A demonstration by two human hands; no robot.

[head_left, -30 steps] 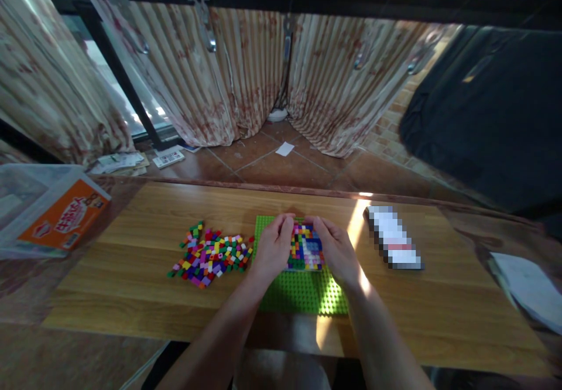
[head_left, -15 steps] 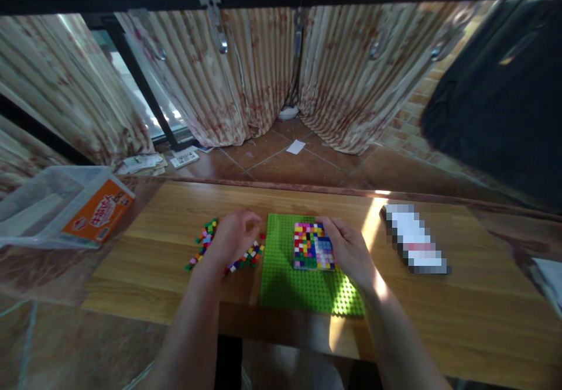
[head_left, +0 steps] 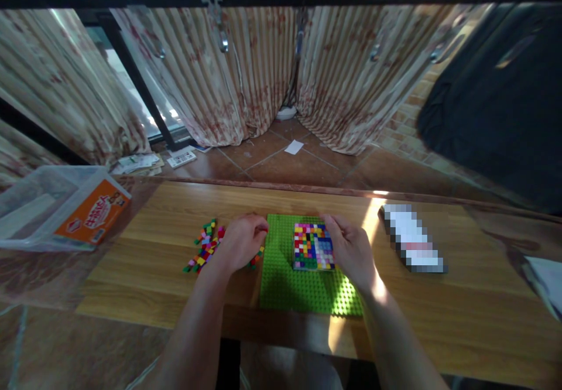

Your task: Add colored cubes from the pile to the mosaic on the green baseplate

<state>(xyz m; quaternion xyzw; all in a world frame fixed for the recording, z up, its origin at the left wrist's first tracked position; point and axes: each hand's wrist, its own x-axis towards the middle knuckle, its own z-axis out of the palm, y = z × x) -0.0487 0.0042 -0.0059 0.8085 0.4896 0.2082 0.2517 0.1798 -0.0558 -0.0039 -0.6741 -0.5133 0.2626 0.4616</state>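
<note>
My left hand [head_left: 243, 242] is closed in a pinch at the left edge of the green baseplate [head_left: 281, 287], with a small red brick [head_left: 265, 230] at its fingertips. Part of the loose brick pile lies hidden beneath that hand. On the baseplate sits a square mosaic of small coloured bricks [head_left: 312, 246], in red, yellow, white, blue, green and other colours. Its right edge is gripped by my right hand [head_left: 351, 252], thumb on the near side and the other fingers mostly out of sight.
Loose coloured bricks [head_left: 206, 249] are scattered on the wooden table [head_left: 144, 261] left of the baseplate. A clear plastic bin [head_left: 48, 202] with an orange label stands at the far left. A blurred-out phone-like object [head_left: 413, 238] lies to the right. Curtains [head_left: 246, 79] hang behind.
My left hand has moved right, to the baseplate's edge, uncovering more of the loose bricks on the left. My right hand stays at the mosaic's right edge.
</note>
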